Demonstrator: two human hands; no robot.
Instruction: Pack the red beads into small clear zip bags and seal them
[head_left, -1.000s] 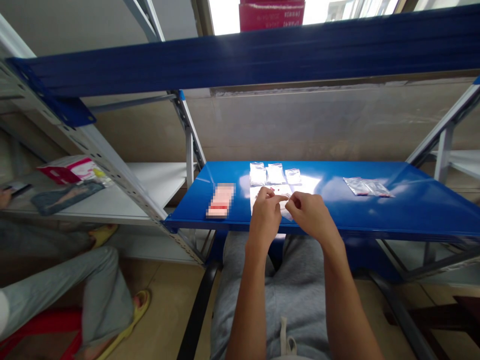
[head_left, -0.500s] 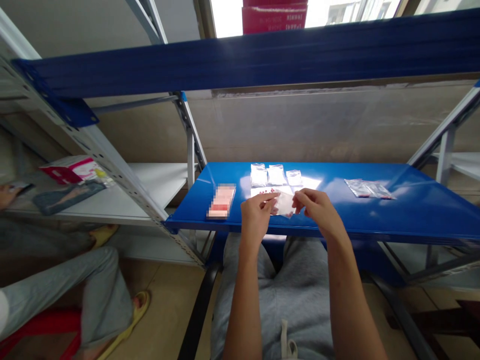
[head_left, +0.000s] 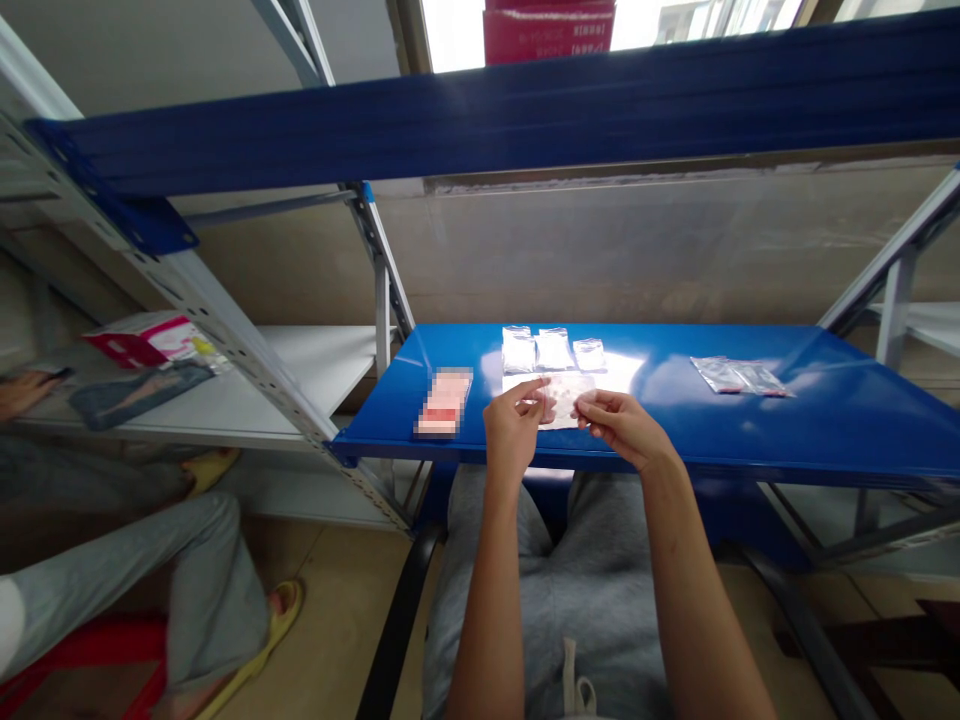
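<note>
Blue desk (head_left: pixel 750 430) across the middle, white shelf (head_left: pixel 307 365) off to the left. Red box (head_left: pixel 549 35) up top, cut off by the frame edge; can't see inside. Co-worker's leg (head_left: pixel 202 590) at left; their hand (head_left: pixel 22 393) is cut off at the edge, its dark item too blurred to name. Left hand (head_left: pixel 514 430) and right hand (head_left: pixel 626 430) over the desk's near edge, sheet (head_left: pixel 512 383) under them, mostly covered. Pink item (head_left: pixel 444 402) left of the sheet, pixelated, unreadable. Back bags (head_left: pixel 553 350), three in a row at the sheet's far edge, glare hides contents. Right bags (head_left: pixel 739 376), two side by side, reddish bits at the bottom. Small bag (head_left: pixel 564 400) between the hands, above the sheet: left thumb and fingers clamped on its left side, right fingertips pinched together on its right edge. Contents unclear. Versus half a second ago: right hand shifted inward, closer to left; red bits seen then on the sheet are now hidden. Other bags unmoved.
</note>
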